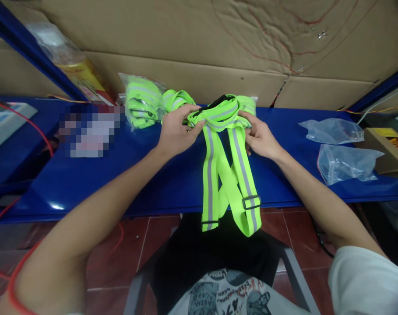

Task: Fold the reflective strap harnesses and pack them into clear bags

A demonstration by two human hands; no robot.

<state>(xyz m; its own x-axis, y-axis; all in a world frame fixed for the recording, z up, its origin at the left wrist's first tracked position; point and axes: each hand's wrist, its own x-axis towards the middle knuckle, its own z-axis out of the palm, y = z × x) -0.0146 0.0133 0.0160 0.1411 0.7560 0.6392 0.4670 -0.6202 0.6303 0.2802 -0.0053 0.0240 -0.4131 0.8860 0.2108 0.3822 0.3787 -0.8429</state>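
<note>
A neon-green reflective strap harness (228, 175) with grey stripes hangs from both my hands over the front edge of the blue table (120, 183). My left hand (177, 131) pinches the folded upper straps on the left. On the right side of the same bundle, my right hand (259, 138) grips the straps. A black buckle (215, 103) sits on top of the bundle. Two long loops dangle down, one with a metal slider (251, 202).
A clear bag packed with green straps (141, 103) lies behind my left hand, with more loose straps (177, 98) beside it. Two empty clear plastic bags (343, 162) lie at the right. A cardboard box (387, 148) stands far right. Cardboard lines the back wall. Red cords run at the left.
</note>
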